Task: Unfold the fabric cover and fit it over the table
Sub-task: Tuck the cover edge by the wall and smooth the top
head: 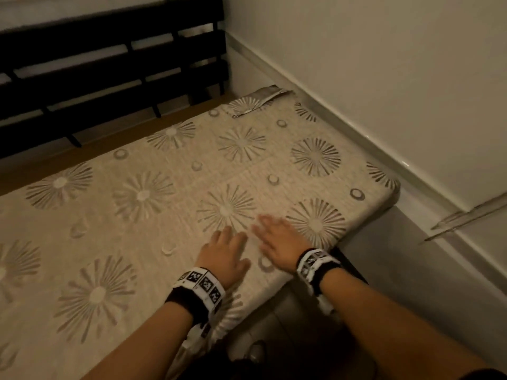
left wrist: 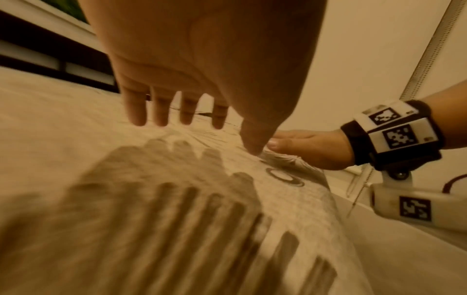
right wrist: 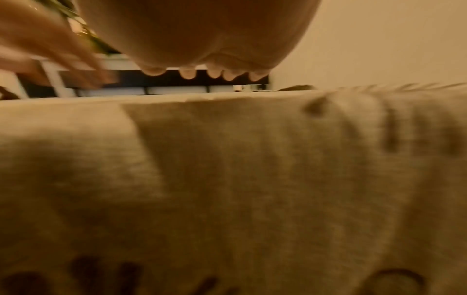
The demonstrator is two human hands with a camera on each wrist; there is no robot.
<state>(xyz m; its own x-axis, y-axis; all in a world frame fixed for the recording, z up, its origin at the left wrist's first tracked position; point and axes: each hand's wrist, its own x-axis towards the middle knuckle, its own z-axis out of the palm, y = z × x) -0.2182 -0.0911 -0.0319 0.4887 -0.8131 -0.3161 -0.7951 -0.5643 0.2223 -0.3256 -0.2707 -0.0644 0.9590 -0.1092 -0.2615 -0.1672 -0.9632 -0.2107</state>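
Spread flat across the bench, soft patterned fabric cover (head: 170, 204), light and limp by the look of it, likely to creep and wrinkle under a push; best pinched at the turned-back far corner (head: 260, 102) or the hem. Hovering just over it near the right end, left hand (head: 223, 256) and right hand (head: 279, 242), grip loose, fingers straight, holding nothing.
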